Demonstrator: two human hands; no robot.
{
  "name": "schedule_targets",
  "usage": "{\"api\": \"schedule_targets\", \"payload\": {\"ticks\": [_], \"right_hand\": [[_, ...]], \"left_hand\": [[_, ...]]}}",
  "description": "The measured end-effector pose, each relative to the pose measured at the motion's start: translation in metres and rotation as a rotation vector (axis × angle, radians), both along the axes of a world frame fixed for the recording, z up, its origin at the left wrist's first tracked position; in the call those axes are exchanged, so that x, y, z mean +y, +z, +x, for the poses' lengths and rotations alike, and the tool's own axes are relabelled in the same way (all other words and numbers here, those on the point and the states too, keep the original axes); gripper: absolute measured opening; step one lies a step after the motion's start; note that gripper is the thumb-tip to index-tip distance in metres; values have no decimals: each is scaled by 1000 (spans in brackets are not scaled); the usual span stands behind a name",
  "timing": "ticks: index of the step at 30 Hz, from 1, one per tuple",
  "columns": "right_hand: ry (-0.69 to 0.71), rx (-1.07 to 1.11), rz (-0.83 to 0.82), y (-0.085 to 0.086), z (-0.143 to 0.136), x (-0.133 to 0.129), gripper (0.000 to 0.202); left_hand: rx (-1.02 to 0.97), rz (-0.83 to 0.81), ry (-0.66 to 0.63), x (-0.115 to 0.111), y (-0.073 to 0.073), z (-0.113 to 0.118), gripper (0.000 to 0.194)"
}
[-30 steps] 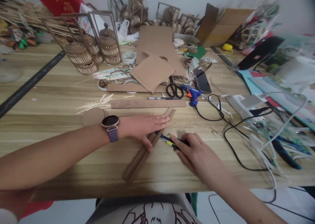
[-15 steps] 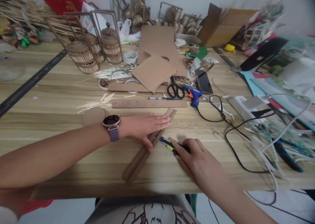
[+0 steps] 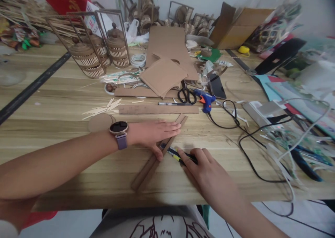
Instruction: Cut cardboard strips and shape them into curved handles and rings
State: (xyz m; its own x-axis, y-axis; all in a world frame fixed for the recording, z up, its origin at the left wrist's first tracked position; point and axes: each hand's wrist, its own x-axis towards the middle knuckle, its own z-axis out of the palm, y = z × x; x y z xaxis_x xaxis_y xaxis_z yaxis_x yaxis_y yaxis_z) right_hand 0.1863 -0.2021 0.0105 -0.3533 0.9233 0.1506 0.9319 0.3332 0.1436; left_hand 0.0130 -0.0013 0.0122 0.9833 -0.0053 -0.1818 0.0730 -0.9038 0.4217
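Cutter [image 3: 173, 151] gripped in R hand [image 3: 204, 168], shifted L vs prev frame; cardboard strip [image 3: 146, 171] under flat, open L hand [image 3: 150, 133]; banner [image 3: 66, 0] text illeg

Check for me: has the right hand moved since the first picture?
Yes, the right hand shifted slightly left and nearer the person, away from the glue gun.

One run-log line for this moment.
left hand: resting on cardboard strip | right hand: holding knife, front end near left thumb | beyond: glue gun, scissors
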Motion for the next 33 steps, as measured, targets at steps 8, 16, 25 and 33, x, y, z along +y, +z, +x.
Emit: {"api": "schedule_targets", "payload": {"ticks": [8,16,25,33], "right_hand": [[-6,3,7,-3,-2,-10,40],[-4,26,-5,-2,-5,-6,41],[23,62,1,-3,-8,-9,40],[42,51,20,-4,-12,-17,40]], "left_hand": [[12,-28,18,0,3,0,92],[23,67,58,-5,5,4,65],[-15,53,63,-5,1,3,64],[-34,56,51,-6,4,2,65]]}}
